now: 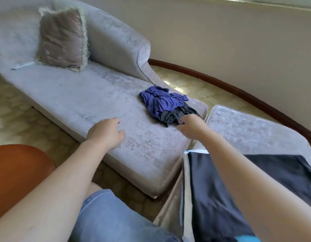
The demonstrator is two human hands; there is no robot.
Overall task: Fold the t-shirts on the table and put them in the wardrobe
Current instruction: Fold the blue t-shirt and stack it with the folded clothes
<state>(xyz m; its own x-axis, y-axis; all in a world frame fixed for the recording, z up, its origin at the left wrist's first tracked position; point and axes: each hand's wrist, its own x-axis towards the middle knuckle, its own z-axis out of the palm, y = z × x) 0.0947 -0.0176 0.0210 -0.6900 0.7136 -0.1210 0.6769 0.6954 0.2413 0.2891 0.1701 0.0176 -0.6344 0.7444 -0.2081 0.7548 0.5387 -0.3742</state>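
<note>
Right hand fingers pinch the edge of the dark grey t-shirt, crumpled beside the purple t-shirt on the sofa centre-right of frame, left hand fingers loosely curled, holding nothing.

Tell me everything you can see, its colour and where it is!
sofa: one, pale grey, across the middle.
cushion: one, brownish, on the sofa's far end.
purple t-shirt: one, purple, crumpled on the sofa's near end.
dark grey t-shirt: one, dark grey, partly under the purple t-shirt.
second seat: one, pale grey, right of the sofa.
dark cloth: one, navy, spread on the second seat.
round thing: one, orange-brown, bottom left.
shorts: one, blue, bottom.
left grip: one, empty, above the sofa.
right grip: one, pinching the dark grey t-shirt.
</note>
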